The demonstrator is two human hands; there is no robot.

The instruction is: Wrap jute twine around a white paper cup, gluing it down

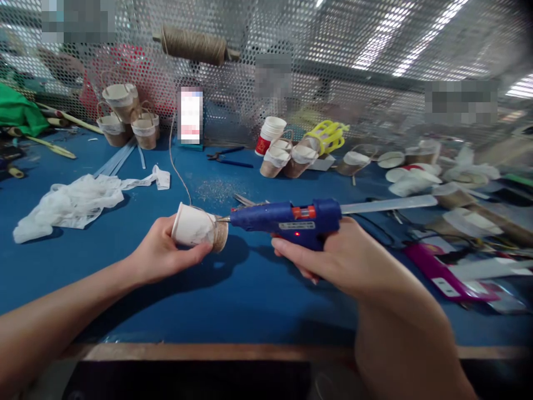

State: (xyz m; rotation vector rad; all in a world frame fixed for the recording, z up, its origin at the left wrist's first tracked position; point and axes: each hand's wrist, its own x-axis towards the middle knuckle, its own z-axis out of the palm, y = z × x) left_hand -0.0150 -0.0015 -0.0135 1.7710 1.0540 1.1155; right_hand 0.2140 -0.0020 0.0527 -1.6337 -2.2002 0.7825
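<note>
A white paper cup point(192, 225) lies on its side in my left hand point(166, 244), its fingers and thumb closed round it. Brown twine point(220, 236) is wound about the base end of the cup, and a loose strand runs from it up toward a spool point(194, 45). My right hand point(328, 255) grips a blue hot glue gun point(287, 218) by the handle. The gun's metal nozzle meets the cup at the edge of the wound twine. From its back sticks a long translucent glue stick point(389, 205).
Several twine-wrapped cups point(120, 119) stand at the back left, more point(287, 158) at the back centre. White gauze point(79, 203) lies left. Blue-handled pliers point(231, 157) and scissors point(245, 200) lie mid-table. A purple power strip point(441, 272) and cables are at right, before a perforated metal screen point(308, 33).
</note>
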